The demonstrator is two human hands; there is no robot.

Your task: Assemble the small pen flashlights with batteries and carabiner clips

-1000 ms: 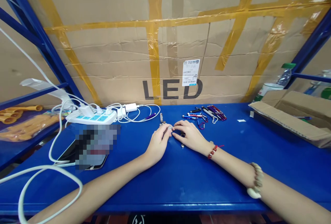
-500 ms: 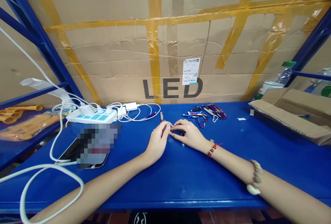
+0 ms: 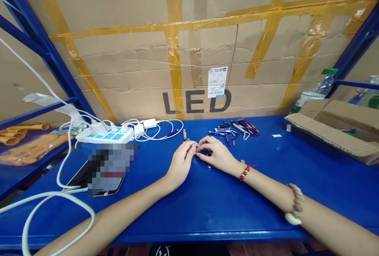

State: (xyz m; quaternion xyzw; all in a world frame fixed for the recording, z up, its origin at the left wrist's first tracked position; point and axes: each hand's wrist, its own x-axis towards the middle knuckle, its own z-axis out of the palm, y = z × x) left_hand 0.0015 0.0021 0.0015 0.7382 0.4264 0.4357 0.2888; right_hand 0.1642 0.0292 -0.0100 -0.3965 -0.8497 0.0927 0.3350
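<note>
My left hand (image 3: pixel 180 163) is closed in a pinch over the blue tabletop, and its fingertips meet those of my right hand (image 3: pixel 217 154). The right hand is also pinched, thumb and forefinger together; whatever lies between the fingertips is too small and hidden to name. Just beyond my left fingers a small silver tube (image 3: pixel 184 133) shows; I cannot tell whether it is held or lying there. A small dark piece (image 3: pixel 209 152) sits under my right palm. Small round metal discs (image 3: pixel 209 166) lie near that hand. Behind it rests a pile of coloured penlights with carabiner clips (image 3: pixel 245 126).
To the left are a white power strip (image 3: pixel 111 134) with cables and a tablet (image 3: pixel 109 171), partly pixelated. An open cardboard box (image 3: pixel 334 131) and a green-capped bottle (image 3: pixel 321 84) stand right. A large taped carton (image 3: pixel 133 70) closes off the back.
The hands stay nearly in place, fingertips still together, with only slight finger movement. The camera view has shifted a little.
</note>
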